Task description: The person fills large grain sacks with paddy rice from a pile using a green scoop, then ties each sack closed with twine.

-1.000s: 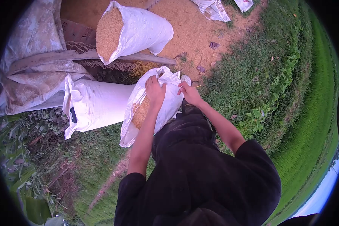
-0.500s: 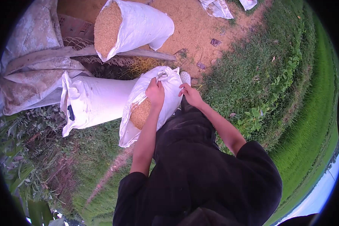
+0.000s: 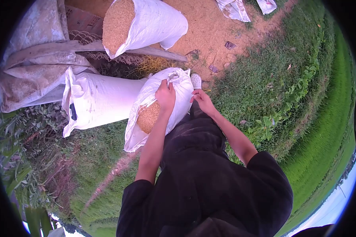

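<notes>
In front of my legs stands a white woven sack (image 3: 182, 87), with a heap of golden grain or husks (image 3: 148, 118) showing in its open part. My left hand (image 3: 165, 96) is closed on a gathered fold of the sack's mouth. At the sack's right side is my right hand (image 3: 203, 102), thumb and fingers pinched together close to the fabric. Whatever those fingertips hold, if anything, is too small to make out. Against the left of this sack rests another full white sack (image 3: 103, 100), with a dark mark near its end.
A third white sack (image 3: 158, 23), open and full of the same golden material, lies behind on husk-strewn ground (image 3: 203, 37). A stained tarpaulin (image 3: 35, 75) and a wooden beam (image 3: 146, 52) are at left. Grass (image 3: 257, 87) grows on the right; more white sacks (image 3: 233, 10) lie far back.
The view has shifted slightly. My left hand keeps its grip on the sack's fold, and my right hand stays pinched at the sack's side with only a small shift.
</notes>
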Available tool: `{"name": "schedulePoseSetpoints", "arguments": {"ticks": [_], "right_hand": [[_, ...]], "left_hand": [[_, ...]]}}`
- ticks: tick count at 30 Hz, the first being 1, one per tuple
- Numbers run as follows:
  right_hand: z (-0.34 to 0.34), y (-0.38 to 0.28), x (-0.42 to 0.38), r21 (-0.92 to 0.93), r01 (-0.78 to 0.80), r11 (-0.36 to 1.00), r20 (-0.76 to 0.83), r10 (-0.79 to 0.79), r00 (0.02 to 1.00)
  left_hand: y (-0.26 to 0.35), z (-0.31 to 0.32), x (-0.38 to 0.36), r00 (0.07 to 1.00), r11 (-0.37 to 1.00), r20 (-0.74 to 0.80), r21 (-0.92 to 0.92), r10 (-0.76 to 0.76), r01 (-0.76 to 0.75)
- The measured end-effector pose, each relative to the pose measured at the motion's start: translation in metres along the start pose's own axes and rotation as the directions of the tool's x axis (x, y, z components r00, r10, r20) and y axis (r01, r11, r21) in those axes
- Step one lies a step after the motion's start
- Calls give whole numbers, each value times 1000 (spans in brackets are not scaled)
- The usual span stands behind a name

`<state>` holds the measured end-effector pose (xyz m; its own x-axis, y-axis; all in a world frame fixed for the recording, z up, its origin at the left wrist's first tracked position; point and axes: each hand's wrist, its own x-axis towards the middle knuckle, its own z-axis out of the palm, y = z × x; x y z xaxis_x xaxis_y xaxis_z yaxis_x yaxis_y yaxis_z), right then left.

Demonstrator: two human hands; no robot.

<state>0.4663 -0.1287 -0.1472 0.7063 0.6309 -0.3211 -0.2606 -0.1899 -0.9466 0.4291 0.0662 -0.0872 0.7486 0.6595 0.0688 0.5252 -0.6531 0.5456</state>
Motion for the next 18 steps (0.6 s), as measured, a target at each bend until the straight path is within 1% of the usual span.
{"name": "schedulePoseSetpoints", "arguments": {"ticks": [2,3,5,6,8,9,11,14,15,17,18], "right_hand": [[0,5,1,34,-49,998,3,49,999],[-2,0,0,31,-49,998,6,49,999],[-5,-19,-3,80,-189,979,50,186,981],[-5,-20,-3,79,-189,979,54,185,981],[-7,-22,-4,104,-122,987,34,119,992],[-8,-18,-3,102,-122,987,35,119,992],[-8,-9,-2,45,-39,998,34,38,999],[-2,-9,6,16,-46,999,26,46,999],[2,-11,10,16,-46,999,30,45,999],[7,-15,17,-62,-95,994,76,100,992],[11,-19,22,-64,-93,994,81,98,992]], "left_hand": [[-2,1,0,1000,1000,-10,-21,-3,3],[-1,0,0,1000,1000,8,-12,-17,17],[1,-2,1,999,999,24,-1,-34,34],[1,-2,1,1000,1000,10,-6,-22,22],[1,-2,1,1000,1000,-4,-11,-10,10],[0,-1,2,1000,1000,-3,-9,-11,11],[-1,0,0,1000,1000,1,-8,-14,14],[3,-3,0,999,1000,36,3,-28,28],[4,-3,-1,1000,1000,24,-6,-20,20],[5,-3,-2,1000,1000,8,-14,-12,13],[5,-3,-3,1000,999,-9,-30,20,-20]]}}
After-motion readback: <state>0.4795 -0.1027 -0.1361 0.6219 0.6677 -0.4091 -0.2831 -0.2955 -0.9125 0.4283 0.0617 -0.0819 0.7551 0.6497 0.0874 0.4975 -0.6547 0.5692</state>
